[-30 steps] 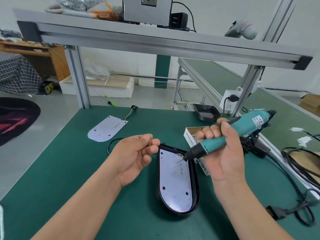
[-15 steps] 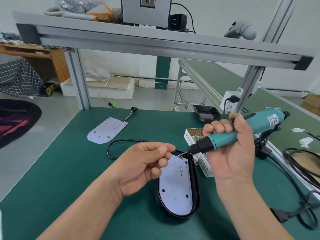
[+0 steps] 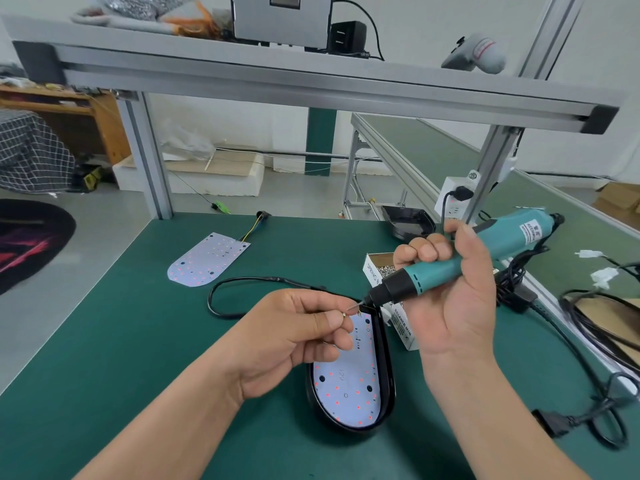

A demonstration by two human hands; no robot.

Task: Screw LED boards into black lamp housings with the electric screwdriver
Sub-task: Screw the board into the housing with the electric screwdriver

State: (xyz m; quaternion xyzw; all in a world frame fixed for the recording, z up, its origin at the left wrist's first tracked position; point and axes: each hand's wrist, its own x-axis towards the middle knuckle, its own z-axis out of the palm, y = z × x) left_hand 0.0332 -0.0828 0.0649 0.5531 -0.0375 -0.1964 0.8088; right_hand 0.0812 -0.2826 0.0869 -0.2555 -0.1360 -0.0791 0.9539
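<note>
On the near bench (image 3: 138,341), the black housing (image 3: 389,375) lies flat, LED board (image 3: 346,386) seated inside. Above its far end, the left grip (image 3: 294,334) pinches a screw (image 3: 343,315) beside the bit (image 3: 356,305); the right grip (image 3: 450,306) wraps the electric screwdriver (image 3: 502,240). The screw should seat square before descent.

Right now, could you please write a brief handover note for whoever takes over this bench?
Right hand grips the electric screwdriver, bit over the black housing's far end.
Left hand pinches a small screw at the bit tip.
One LED board sits in that housing; a second board lies loose at far left; screw box beside the housing.
Done: board seated.
Left: drive this screw; second board awaits a housing.
</note>
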